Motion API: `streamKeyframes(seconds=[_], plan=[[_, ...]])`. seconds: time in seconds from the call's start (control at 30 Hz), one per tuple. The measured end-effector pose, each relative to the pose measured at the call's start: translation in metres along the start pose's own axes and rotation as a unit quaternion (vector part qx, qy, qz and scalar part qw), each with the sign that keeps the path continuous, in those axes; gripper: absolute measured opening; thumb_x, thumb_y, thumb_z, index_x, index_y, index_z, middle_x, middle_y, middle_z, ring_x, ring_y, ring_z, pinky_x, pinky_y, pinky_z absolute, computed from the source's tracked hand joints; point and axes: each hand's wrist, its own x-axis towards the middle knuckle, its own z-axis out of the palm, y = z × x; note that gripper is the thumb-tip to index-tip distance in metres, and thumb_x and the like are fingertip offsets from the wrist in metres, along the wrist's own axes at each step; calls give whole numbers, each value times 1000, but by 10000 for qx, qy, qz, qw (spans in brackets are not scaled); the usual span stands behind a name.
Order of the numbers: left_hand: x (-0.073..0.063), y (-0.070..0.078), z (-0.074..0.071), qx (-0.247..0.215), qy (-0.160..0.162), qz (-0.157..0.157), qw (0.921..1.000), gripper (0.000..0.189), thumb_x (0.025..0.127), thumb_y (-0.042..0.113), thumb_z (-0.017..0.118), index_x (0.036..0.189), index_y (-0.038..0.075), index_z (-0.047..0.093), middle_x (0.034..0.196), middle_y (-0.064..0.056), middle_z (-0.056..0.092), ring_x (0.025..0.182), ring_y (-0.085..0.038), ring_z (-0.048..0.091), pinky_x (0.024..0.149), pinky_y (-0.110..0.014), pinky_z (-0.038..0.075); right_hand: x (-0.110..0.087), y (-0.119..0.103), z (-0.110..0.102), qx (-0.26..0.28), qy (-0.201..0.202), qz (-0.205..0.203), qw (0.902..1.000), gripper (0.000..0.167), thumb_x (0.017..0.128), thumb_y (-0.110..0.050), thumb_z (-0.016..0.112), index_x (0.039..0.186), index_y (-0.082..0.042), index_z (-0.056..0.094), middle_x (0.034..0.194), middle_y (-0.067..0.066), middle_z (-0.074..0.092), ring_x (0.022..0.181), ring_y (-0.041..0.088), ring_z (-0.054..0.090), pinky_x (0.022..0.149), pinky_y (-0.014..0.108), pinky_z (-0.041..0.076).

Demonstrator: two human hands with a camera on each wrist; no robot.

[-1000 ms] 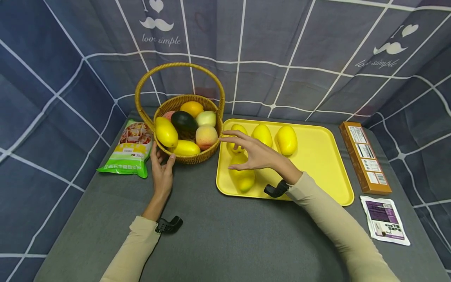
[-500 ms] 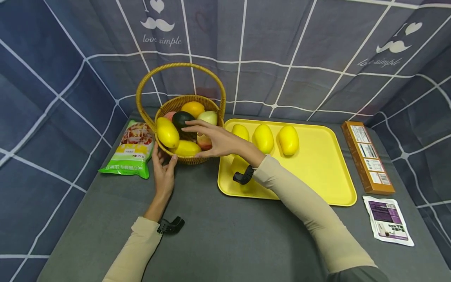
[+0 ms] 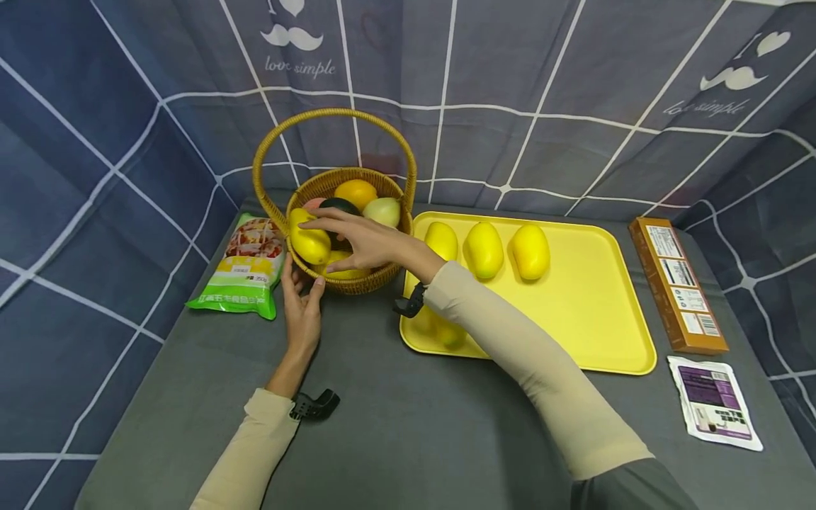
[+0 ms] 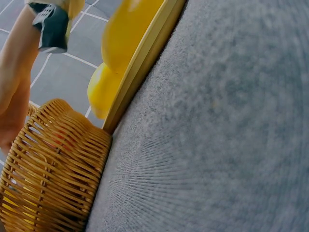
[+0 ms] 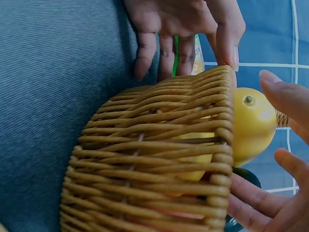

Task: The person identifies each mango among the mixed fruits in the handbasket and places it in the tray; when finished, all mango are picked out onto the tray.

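Observation:
My left hand (image 3: pixel 302 319) rests against the front left of the wicker basket (image 3: pixel 363 285), its thumb tip at the rim and its fingers along the outside wall. Over the basket reaches my right hand (image 3: pixel 370 244), thumb and fingers spread apart. Between them, at the left side, sits a yellow oval mango-like fruit (image 5: pixel 253 130), its green stem end showing in the right wrist view. Another yellow fruit (image 3: pixel 357 273) lies under the right thumb. Behind the hand are a dark green avocado-like fruit (image 3: pixel 341 206), a pale green fruit (image 3: pixel 384 211) and an orange-yellow one (image 3: pixel 355 193).
A yellow tray (image 3: pixel 593 304) beside the basket bears several yellow fruits (image 3: pixel 530 252), one partly hidden by the right forearm. A green food bag (image 3: pixel 242 273) lies left of the basket. Far right are a brown box (image 3: pixel 678 290) and a white-purple pouch (image 3: pixel 714 404).
My right hand has moved left from above the tray to over the fruit at the basket's left side. The left hand has stayed at the basket.

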Motion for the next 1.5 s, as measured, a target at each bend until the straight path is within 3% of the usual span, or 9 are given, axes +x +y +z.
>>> streamKeyframes(seconds=[0.4,0.73,0.9,1.07,1.3,1.5], plan=[[-1,0,4,0,2,-50,10000,69,102,15,49,158,8,9,154,-22,25,135,-34,35,90,-26,37,14,4,1,-210,-254,120,9994,73,90,-38,70,152,-15,38,163,10,19,148,19,23,116,30,27],[-1,1,5,6,-1,-47,10000,69,102,15,50,158,9,10,154,-23,24,134,-35,34,89,-26,38,14,4,3,-44,-131,233,9996,67,90,-29,72,148,-14,44,161,9,26,146,20,30,115,31,30],[-1,1,5,0,12,-34,10000,69,102,15,50,158,9,10,153,-23,25,133,-35,35,87,-25,38,10,2,1,17,-24,211,9998,66,89,-31,73,147,-15,46,159,9,30,140,19,38,108,31,39],[-1,1,5,33,23,-16,10000,69,101,15,50,158,8,10,155,-21,24,134,-33,34,90,-27,37,-4,-5,-11,386,378,63,9985,65,86,-28,76,143,-12,50,157,9,33,130,16,47,94,28,49],[0,1,5,66,48,71,9999,69,101,14,50,158,7,11,153,-25,27,133,-35,36,89,-24,38,-44,-21,-35,623,1194,-21,9909,65,82,-29,79,140,-13,54,152,6,39,121,15,54,89,31,53],[-1,0,1,5,118,78,9999,69,101,13,50,157,6,11,151,-28,29,132,-37,38,87,-23,38,-75,-22,-38,529,1447,-72,9880,63,81,-28,81,137,-14,56,151,5,40,115,17,55,86,35,54]])
